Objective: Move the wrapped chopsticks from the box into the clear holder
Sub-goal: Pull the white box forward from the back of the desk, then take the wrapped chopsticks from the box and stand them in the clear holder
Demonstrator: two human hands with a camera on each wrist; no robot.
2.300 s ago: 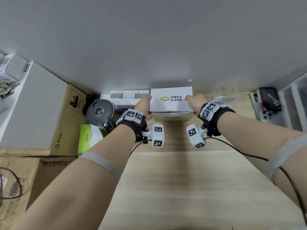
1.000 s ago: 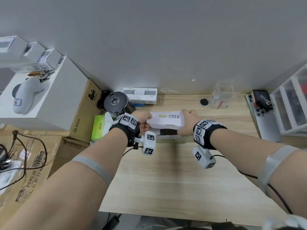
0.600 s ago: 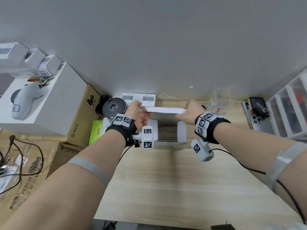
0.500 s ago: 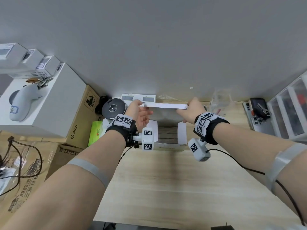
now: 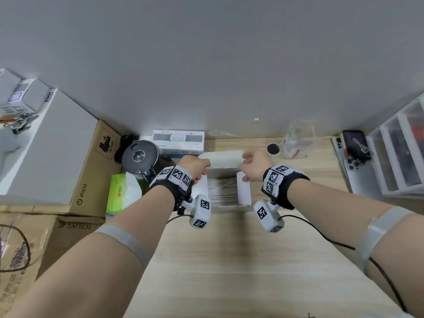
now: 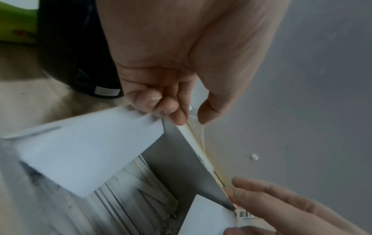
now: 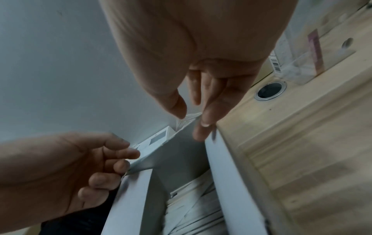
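The white box (image 5: 221, 198) stands open on the wooden desk, both side flaps up, and wrapped chopsticks (image 5: 222, 191) lie packed inside it (image 6: 128, 200) (image 7: 193, 211). Its lid (image 5: 220, 156) is folded back toward the wall. My left hand (image 5: 197, 165) pinches the lid's left corner between thumb and curled fingers (image 6: 187, 119). At the lid's right corner, my right hand (image 5: 250, 162) holds the edge between thumb and straighter fingers (image 7: 191, 122). The clear holder (image 5: 298, 145) stands to the right by the wall (image 7: 298, 52).
A black round appliance (image 5: 140, 154) and a green tissue pack (image 5: 121, 191) sit left of the box. A white carton (image 5: 179, 143) lies against the wall. A cable hole (image 5: 273, 148), phones (image 5: 353, 154) and clear drawers (image 5: 401, 152) are right.
Both hands pulled the box nearer, then swung its lid up and back toward the wall. The side flaps now stand open and the chopsticks show.
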